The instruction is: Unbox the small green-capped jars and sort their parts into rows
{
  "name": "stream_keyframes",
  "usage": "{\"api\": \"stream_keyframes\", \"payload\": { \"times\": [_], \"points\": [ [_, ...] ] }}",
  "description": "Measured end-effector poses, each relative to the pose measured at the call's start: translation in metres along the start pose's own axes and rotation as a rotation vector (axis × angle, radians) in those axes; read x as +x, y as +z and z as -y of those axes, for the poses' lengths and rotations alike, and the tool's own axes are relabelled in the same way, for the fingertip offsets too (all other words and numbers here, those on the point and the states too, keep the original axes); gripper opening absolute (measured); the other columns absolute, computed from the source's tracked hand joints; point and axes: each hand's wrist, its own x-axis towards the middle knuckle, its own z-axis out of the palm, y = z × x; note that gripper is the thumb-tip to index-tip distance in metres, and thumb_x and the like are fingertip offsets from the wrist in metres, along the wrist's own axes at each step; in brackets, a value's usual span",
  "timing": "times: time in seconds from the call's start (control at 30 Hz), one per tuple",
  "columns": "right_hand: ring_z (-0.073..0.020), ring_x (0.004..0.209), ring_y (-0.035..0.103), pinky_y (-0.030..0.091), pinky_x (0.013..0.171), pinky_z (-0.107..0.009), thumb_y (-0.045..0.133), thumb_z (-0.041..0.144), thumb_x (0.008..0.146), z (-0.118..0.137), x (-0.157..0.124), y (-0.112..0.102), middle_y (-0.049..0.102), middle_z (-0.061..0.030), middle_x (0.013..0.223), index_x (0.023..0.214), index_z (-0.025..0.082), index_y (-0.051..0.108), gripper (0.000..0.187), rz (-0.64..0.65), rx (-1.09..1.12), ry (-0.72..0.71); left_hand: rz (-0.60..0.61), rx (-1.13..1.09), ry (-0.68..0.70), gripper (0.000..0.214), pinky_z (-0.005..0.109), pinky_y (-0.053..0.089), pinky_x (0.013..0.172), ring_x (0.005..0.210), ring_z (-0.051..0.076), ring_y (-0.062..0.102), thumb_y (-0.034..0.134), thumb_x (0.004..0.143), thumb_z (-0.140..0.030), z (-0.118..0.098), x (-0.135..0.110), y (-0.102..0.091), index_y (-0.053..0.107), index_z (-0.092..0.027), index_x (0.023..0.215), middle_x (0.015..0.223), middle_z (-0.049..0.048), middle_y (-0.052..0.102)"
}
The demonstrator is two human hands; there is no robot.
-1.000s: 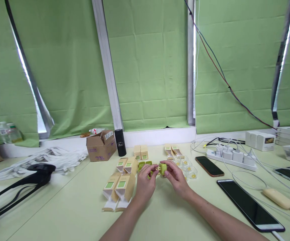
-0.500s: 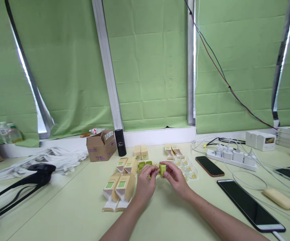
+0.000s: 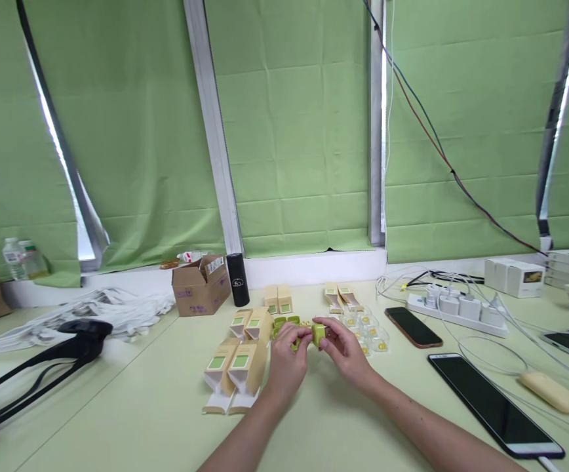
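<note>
My right hand (image 3: 344, 352) pinches a small green cube-shaped piece (image 3: 318, 334) just above the table. My left hand (image 3: 287, 362) is closed next to it, its fingertips pinching a tiny yellowish part at the cube's left side. Behind the hands lie more green pieces (image 3: 283, 322). Tan cartons with green labels (image 3: 238, 369) lie to the left of my left hand, with more cartons (image 3: 277, 298) farther back. Small clear packets with yellow parts (image 3: 369, 331) lie just right of the hands.
A brown cardboard box (image 3: 198, 286) and a black cylinder (image 3: 238, 279) stand at the back. A phone (image 3: 413, 326), a large dark tablet (image 3: 493, 402) and a white power strip with chargers and cables (image 3: 456, 307) lie right. A black strap (image 3: 43, 362) and white sheets (image 3: 88, 308) lie left.
Both hands have stayed together on the green piece, with only small finger shifts. A hand with a white box at the far right edge has gone from view.
</note>
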Motion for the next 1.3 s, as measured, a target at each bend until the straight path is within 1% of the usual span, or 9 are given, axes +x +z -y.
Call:
{"api": "stream_keyframes", "payload": {
  "times": [0.07,0.17,0.23,0.4,0.63,0.73,0.87,1.07,1.3],
  "points": [
    [-0.0218,0.093,0.066,0.061,0.080,-0.037,0.061,0.040,0.096,0.001,0.000,-0.001,0.065,-0.0092,0.112,0.133,0.025,0.058,0.040,-0.028,-0.020,0.013,0.001,-0.001,-0.011,0.013,0.035,0.052,0.075,0.089,0.024,0.065,0.063,0.090,-0.023,-0.001,0.000,-0.001,0.074,-0.021,0.095,0.091,0.0074,0.069],
    [-0.0238,0.100,0.067,0.060,0.083,-0.038,0.064,0.033,0.093,0.003,0.001,-0.002,0.068,-0.0095,0.115,0.135,0.025,0.055,0.044,-0.068,-0.116,0.016,0.012,0.005,-0.004,0.028,0.040,0.054,0.085,0.100,0.026,0.065,0.067,0.086,-0.020,-0.002,0.000,-0.003,0.071,-0.022,0.114,0.102,0.0094,0.068],
    [-0.0240,0.100,0.067,0.059,0.082,-0.038,0.064,0.026,0.090,0.004,0.001,-0.004,0.069,-0.0093,0.116,0.133,0.025,0.054,0.044,-0.089,-0.211,0.001,0.029,0.021,0.001,0.035,0.045,0.053,0.094,0.110,0.029,0.061,0.068,0.085,-0.019,-0.001,0.001,-0.005,0.069,-0.023,0.120,0.109,0.0106,0.066],
    [-0.0259,0.103,0.066,0.058,0.085,-0.042,0.061,0.018,0.088,0.002,0.000,-0.007,0.068,-0.0104,0.121,0.129,0.025,0.056,0.043,-0.063,-0.426,-0.113,0.091,0.065,-0.033,0.042,0.050,0.046,0.108,0.131,0.031,0.047,0.072,0.083,-0.018,0.003,0.001,-0.002,0.068,-0.025,0.125,0.125,0.0112,0.062],
    [-0.0283,0.120,0.060,0.055,0.100,-0.048,0.056,0.012,0.090,0.001,0.001,-0.012,0.067,-0.0112,0.125,0.126,0.026,0.058,0.039,-0.008,-0.510,-0.264,0.156,0.079,-0.039,0.041,0.050,0.044,0.110,0.130,0.028,0.046,0.069,0.086,-0.019,0.010,0.004,0.000,0.068,-0.025,0.127,0.124,0.0089,0.065],
    [-0.0283,0.123,0.059,0.054,0.102,-0.049,0.056,0.010,0.090,0.002,0.000,-0.013,0.065,-0.0121,0.128,0.125,0.025,0.061,0.039,0.009,-0.525,-0.293,0.182,0.116,-0.024,0.038,0.050,0.045,0.110,0.129,0.029,0.046,0.069,0.087,-0.022,0.008,0.005,-0.002,0.068,-0.025,0.125,0.122,0.0084,0.067],
    [-0.0279,0.119,0.061,0.056,0.100,-0.048,0.055,0.011,0.093,0.002,0.000,-0.013,0.065,-0.0130,0.125,0.125,0.025,0.064,0.036,-0.018,-0.556,-0.322,0.187,0.151,0.016,0.034,0.051,0.045,0.109,0.128,0.029,0.046,0.066,0.089,-0.022,0.006,0.003,-0.002,0.068,-0.025,0.123,0.123,0.0079,0.068],
    [-0.0237,0.105,0.063,0.059,0.087,-0.041,0.048,0.007,0.096,0.000,0.001,-0.010,0.064,-0.0122,0.114,0.108,0.023,0.071,0.029,-0.074,-0.592,-0.350,0.199,0.211,0.131,0.037,0.054,0.047,0.106,0.125,0.030,0.047,0.065,0.092,-0.022,0.006,0.000,-0.002,0.065,-0.025,0.129,0.124,0.0080,0.068],
    [-0.0222,0.097,0.059,0.056,0.075,-0.036,0.049,0.005,0.095,0.004,0.001,-0.009,0.060,-0.0111,0.107,0.102,0.021,0.072,0.029,-0.099,-0.688,-0.381,0.192,0.246,0.261,0.041,0.052,0.049,0.102,0.120,0.029,0.050,0.064,0.093,-0.017,0.006,-0.001,-0.002,0.062,-0.024,0.133,0.125,0.0087,0.069]
  ]
}}
